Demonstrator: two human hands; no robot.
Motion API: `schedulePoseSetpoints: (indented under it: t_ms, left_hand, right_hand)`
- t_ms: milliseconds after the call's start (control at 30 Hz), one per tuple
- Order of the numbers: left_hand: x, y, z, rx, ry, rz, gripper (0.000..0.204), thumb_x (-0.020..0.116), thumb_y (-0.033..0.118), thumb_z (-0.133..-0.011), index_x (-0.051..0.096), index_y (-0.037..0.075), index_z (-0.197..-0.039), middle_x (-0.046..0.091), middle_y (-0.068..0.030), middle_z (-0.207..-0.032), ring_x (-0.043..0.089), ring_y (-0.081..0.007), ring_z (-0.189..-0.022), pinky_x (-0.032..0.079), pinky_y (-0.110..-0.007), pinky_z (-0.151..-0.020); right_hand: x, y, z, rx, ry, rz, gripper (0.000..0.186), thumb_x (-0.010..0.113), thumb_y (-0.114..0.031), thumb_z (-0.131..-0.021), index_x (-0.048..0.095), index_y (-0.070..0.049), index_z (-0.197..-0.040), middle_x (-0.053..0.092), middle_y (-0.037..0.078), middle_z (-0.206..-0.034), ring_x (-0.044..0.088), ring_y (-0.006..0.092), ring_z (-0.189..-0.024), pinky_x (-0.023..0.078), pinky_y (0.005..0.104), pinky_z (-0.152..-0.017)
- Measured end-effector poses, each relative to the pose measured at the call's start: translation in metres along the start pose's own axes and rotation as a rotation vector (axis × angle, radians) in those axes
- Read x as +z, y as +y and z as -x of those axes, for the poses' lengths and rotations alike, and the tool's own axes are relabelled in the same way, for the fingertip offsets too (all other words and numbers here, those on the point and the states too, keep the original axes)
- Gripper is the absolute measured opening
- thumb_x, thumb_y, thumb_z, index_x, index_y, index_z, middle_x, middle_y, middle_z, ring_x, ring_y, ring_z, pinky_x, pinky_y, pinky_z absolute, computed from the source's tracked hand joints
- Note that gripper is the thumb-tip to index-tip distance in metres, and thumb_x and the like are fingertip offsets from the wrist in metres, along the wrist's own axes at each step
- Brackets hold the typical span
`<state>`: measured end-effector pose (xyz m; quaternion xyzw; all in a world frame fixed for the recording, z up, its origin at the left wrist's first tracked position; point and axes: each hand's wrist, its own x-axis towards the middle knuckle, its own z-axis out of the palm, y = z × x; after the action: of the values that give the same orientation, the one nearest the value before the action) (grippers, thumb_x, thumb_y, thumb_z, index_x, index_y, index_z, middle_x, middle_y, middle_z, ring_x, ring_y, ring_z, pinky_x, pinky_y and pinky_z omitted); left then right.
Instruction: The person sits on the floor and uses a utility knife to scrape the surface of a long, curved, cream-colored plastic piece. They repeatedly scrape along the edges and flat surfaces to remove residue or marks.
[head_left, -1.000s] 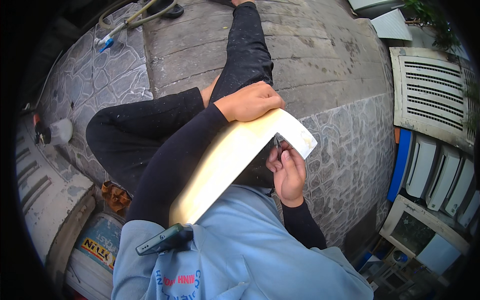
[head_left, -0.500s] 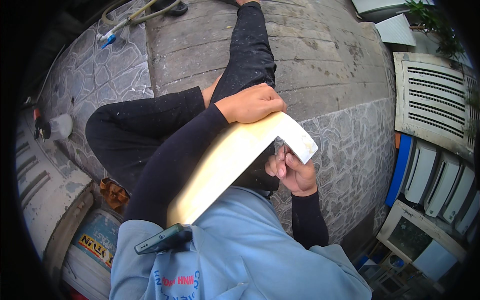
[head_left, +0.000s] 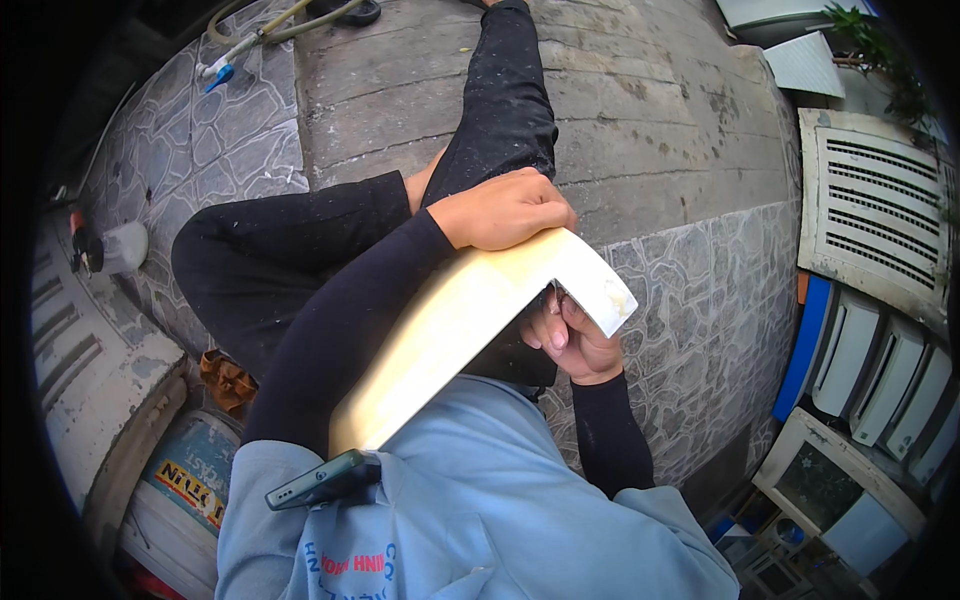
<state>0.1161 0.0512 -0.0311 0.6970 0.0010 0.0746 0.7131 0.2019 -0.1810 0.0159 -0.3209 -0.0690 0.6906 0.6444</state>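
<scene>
A long, cream-coloured curved plastic cover [head_left: 450, 345] lies slantwise across my lap, its lower end against my blue shirt. At its far end a short white side piece bends down, with a worn, stained patch near the tip. My left hand [head_left: 503, 210] is wrapped over the cover's far edge, fingers closed and knuckles up. Beneath the bent end, my right hand [head_left: 578, 345] has its fingers curled together close to the inner corner. The side piece partly hides these fingers, and whatever they pinch cannot be made out.
A phone [head_left: 322, 480] sticks out of my shirt pocket. At the left are a worn pale casing [head_left: 110, 370], a paint bucket [head_left: 185, 480] and a spray bottle [head_left: 122, 246]. A hose with a blue valve [head_left: 220, 76] lies far left. White slatted units [head_left: 870, 190] stand along the right.
My right hand has shifted slightly left and up, farther under the cover's bent end. My left hand keeps its grip, and the cover is almost unmoved.
</scene>
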Motion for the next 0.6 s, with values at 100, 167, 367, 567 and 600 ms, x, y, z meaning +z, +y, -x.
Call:
schedulePoseSetpoints:
  t_ms: [100, 167, 367, 567, 600]
  left_hand:
    - [-0.001, 0.000, -0.001, -0.004, -0.010, 0.009, 0.040, 0.053, 0.026, -0.101, 0.079, -0.005, -0.096, 0.075, -0.0199, -0.080, 0.069, -0.0257, -0.070, 0.054, -0.040, -0.073]
    - [-0.001, 0.000, -0.001, 0.003, -0.004, 0.003, 0.040, 0.051, 0.024, -0.100, 0.077, -0.006, -0.093, 0.071, -0.0187, -0.076, 0.066, -0.0242, -0.068, 0.053, -0.038, -0.072]
    - [-0.001, 0.003, 0.000, 0.016, 0.017, -0.036, 0.042, 0.044, 0.020, -0.098, 0.072, -0.008, -0.086, 0.063, -0.0147, -0.070, 0.059, -0.0202, -0.065, 0.051, -0.034, -0.070]
    - [-0.001, 0.001, 0.001, 0.016, 0.015, -0.002, 0.042, 0.044, 0.020, -0.099, 0.071, -0.008, -0.085, 0.061, -0.0128, -0.069, 0.057, -0.0184, -0.065, 0.050, -0.034, -0.069]
    - [0.000, 0.001, 0.001, 0.011, 0.017, 0.006, 0.042, 0.044, 0.020, -0.099, 0.071, -0.008, -0.085, 0.062, -0.0128, -0.069, 0.057, -0.0184, -0.064, 0.050, -0.034, -0.069]
  right_hand:
    - [-0.001, 0.013, -0.001, -0.052, -0.010, -0.027, 0.013, 0.066, -0.021, -0.111, 0.069, -0.009, -0.109, 0.068, 0.005, -0.077, 0.059, 0.0179, -0.066, 0.046, 0.0403, -0.075]
    - [0.003, 0.019, 0.000, -0.076, -0.009, -0.072, 0.014, 0.066, -0.024, -0.111, 0.069, -0.011, -0.109, 0.068, 0.005, -0.077, 0.060, 0.0179, -0.068, 0.047, 0.0407, -0.077]
    - [-0.008, 0.032, 0.014, -0.223, -0.181, -0.105, 0.015, 0.064, -0.029, -0.112, 0.065, -0.014, -0.114, 0.066, 0.000, -0.076, 0.058, 0.0150, -0.072, 0.045, 0.0410, -0.080]
    - [-0.007, 0.015, 0.023, -0.110, -0.057, 0.141, 0.019, 0.070, -0.027, -0.109, 0.066, -0.013, -0.120, 0.071, 0.005, -0.081, 0.061, 0.0170, -0.073, 0.045, 0.0402, -0.078]
    - [-0.008, 0.013, 0.021, -0.109, -0.068, 0.173, 0.021, 0.070, -0.024, -0.109, 0.066, -0.010, -0.123, 0.072, 0.007, -0.084, 0.064, 0.0192, -0.076, 0.048, 0.0396, -0.078]
